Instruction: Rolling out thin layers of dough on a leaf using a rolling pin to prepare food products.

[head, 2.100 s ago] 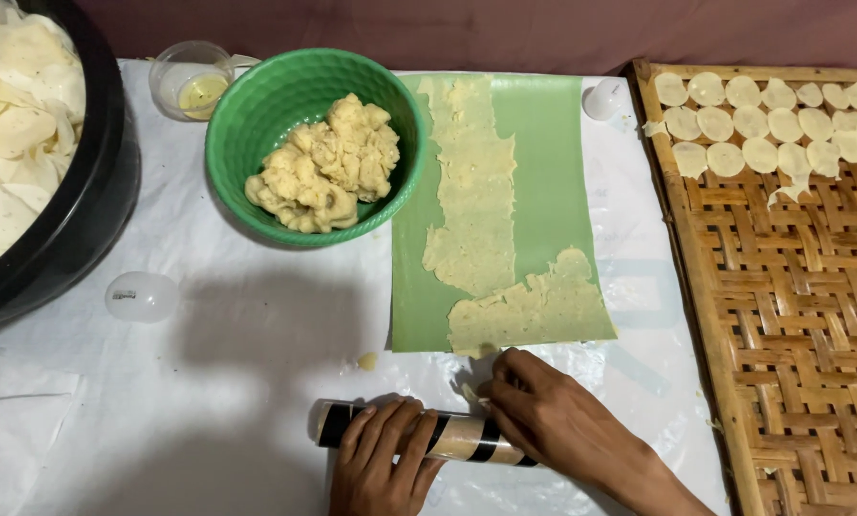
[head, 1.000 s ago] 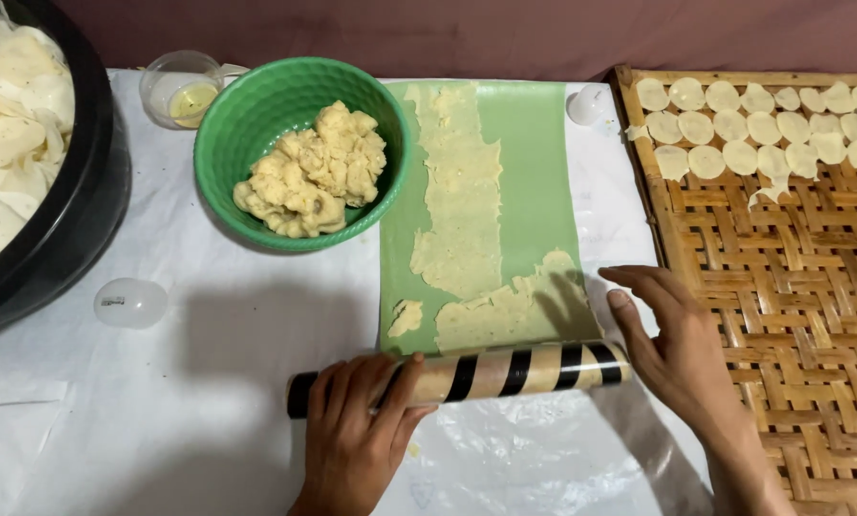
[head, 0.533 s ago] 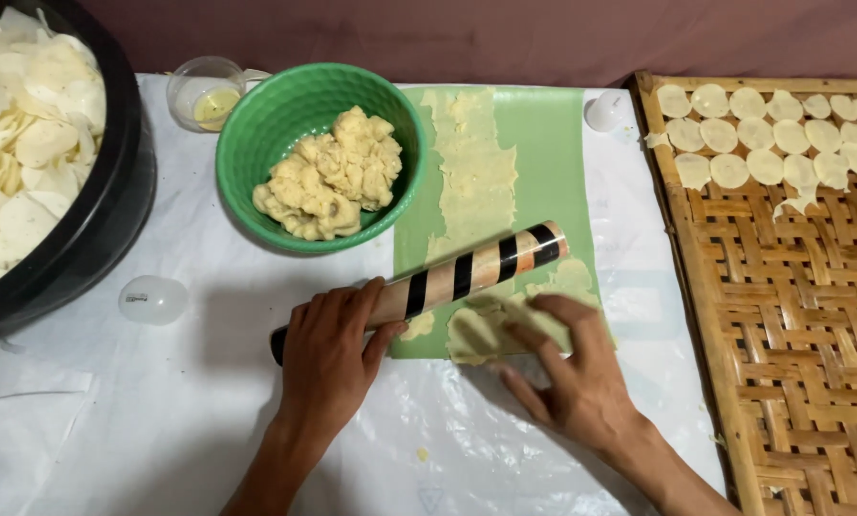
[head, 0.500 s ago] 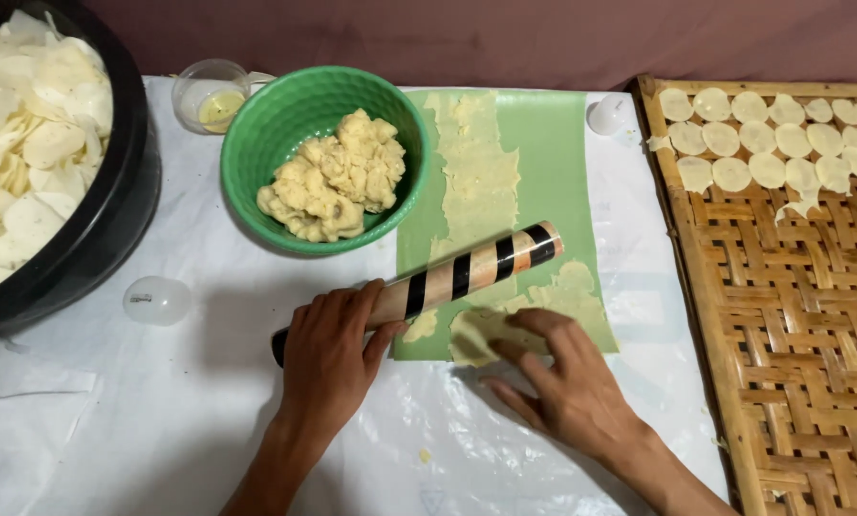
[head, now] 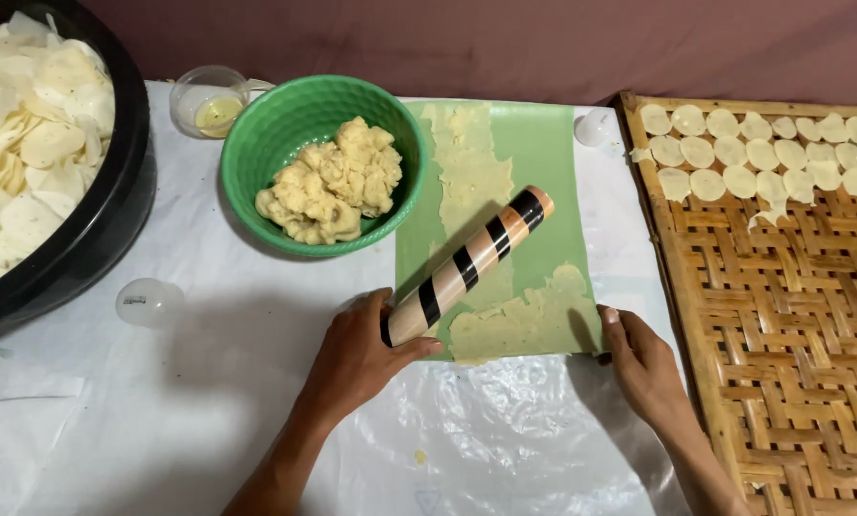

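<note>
My left hand (head: 357, 355) grips the near end of a rolling pin (head: 471, 262) with black and tan stripes, which lies slanted across a green mat (head: 543, 162). Thin flattened dough (head: 524, 323) covers the mat's near end, and a long strip of dough (head: 469, 172) runs up its left side. My right hand (head: 639, 358) rests at the mat's near right corner, fingers on its edge.
A green bowl (head: 285, 124) of dough lumps stands left of the mat. A big black tub (head: 113, 220) of pale discs fills the far left. A small glass cup (head: 214, 100) holds yellow liquid. A woven bamboo tray (head: 782, 315) with round dough discs lies right. White plastic (head: 209, 420) covers the table.
My right hand has left the dough and moved to the mat's near right corner. The rolling pin has tilted more steeply, with only my left hand on it.
</note>
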